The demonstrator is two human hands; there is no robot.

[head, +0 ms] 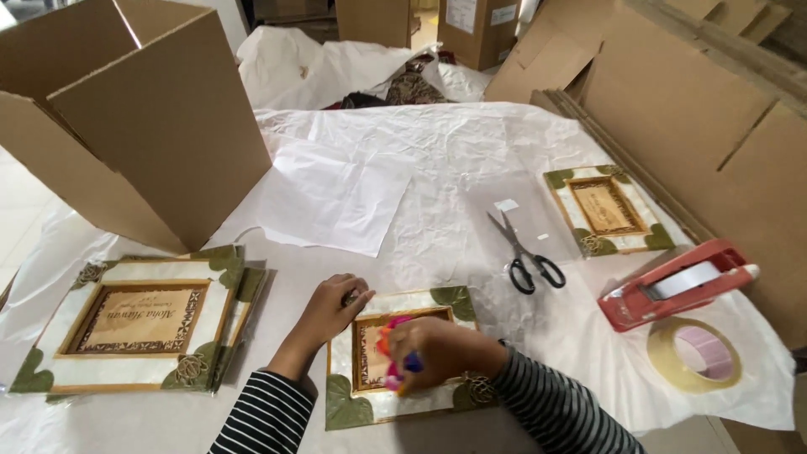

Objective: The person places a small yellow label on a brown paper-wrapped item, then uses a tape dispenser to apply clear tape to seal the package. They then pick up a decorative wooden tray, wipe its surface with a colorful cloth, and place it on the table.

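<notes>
Right grip (424, 349) is clenched round a small pink, orange and blue tool (395, 357) over the framed plaque (403, 357) at six o'clock on the desk (437, 168); left hand (336, 304) pins its upper-left corner (fingers flat). Judging by this, steady pressure should stop slipping

1. Illumination: soft, even, fairly bright light, with no harsh glare on the white paper (437, 168) covering the table.
2. Shadows: faint and short beneath the scissors (523, 250) and the cardboard box (160, 126).
3. Sharpness: the right hand (424, 349) is motion-blurred; the far background is soft.
4. Distortion: wide-angle stretching at the edges.
</notes>
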